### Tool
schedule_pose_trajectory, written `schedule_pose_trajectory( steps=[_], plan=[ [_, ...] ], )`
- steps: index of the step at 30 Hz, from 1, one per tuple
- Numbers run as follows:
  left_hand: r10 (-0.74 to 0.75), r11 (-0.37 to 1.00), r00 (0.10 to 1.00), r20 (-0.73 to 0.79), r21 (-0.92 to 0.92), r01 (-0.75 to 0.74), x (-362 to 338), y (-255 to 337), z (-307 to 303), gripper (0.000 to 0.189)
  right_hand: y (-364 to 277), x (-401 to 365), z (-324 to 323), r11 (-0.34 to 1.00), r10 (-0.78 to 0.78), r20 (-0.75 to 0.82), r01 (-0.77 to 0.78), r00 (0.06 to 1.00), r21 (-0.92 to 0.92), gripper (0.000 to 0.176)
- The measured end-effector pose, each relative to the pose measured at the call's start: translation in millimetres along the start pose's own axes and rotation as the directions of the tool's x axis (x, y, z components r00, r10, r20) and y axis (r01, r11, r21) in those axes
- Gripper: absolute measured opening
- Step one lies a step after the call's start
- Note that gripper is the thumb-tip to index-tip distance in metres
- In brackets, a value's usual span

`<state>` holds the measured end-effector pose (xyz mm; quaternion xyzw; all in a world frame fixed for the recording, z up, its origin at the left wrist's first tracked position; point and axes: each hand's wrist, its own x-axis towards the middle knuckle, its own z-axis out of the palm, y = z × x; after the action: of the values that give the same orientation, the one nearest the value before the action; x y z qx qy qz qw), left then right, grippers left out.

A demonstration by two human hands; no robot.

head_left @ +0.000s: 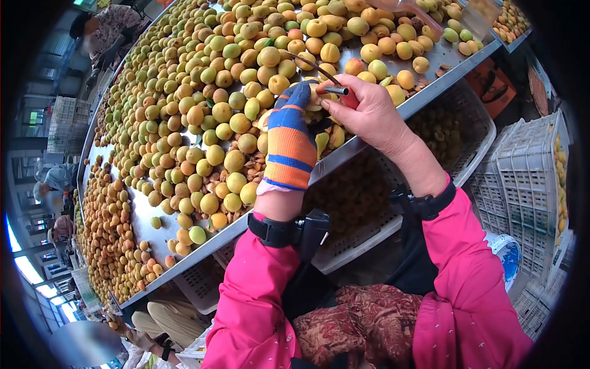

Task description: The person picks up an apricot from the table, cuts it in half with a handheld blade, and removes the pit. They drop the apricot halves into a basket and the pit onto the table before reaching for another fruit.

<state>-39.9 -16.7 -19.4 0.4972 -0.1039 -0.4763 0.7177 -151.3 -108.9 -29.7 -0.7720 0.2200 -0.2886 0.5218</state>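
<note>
My left hand [289, 138], in an orange and blue striped glove, is closed around an apricot [314, 98], mostly hidden by the fingers. My bare right hand [372, 114] grips a red-handled tool [350, 98] with a short metal shaft and a thin, dark curved strip; its tip is against or very near that fruit. Both hands are together above the metal table's near edge. Split apricot pieces [335, 136] lie just under them. Loose brown pits [236, 165] are scattered beside the glove among whole yellow-green apricots [235, 161].
Apricots cover much of the metal table [146, 224]. Below its edge stand plastic crates [362, 246] of fruit. More stacked crates [522, 184] and a white-blue bucket [507, 255] are at right. Another person's hand [140, 338] works at lower left; a person [110, 31] is across the table.
</note>
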Motion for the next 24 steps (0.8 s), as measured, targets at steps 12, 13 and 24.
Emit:
schedule_pose_trajectory(
  steps=[12,13,24],
  plan=[
    [-0.146,0.835,0.989,-0.007,-0.537,0.120,26,-20,-22,0.032,-12,-8,15,1.000,-0.017,-0.020,0.017,1.000,0.020,0.027],
    [0.017,0.940,1.000,-0.010,-0.340,-0.019,24,-32,-28,0.029,-11,-7,20,0.994,-0.063,-0.043,0.059,0.997,-0.087,0.027],
    [0.470,0.767,0.879,0.079,0.456,-0.451,28,-56,-25,0.046,-19,-7,18,0.966,-0.071,0.038,0.078,0.997,-0.245,0.014]
  ],
)
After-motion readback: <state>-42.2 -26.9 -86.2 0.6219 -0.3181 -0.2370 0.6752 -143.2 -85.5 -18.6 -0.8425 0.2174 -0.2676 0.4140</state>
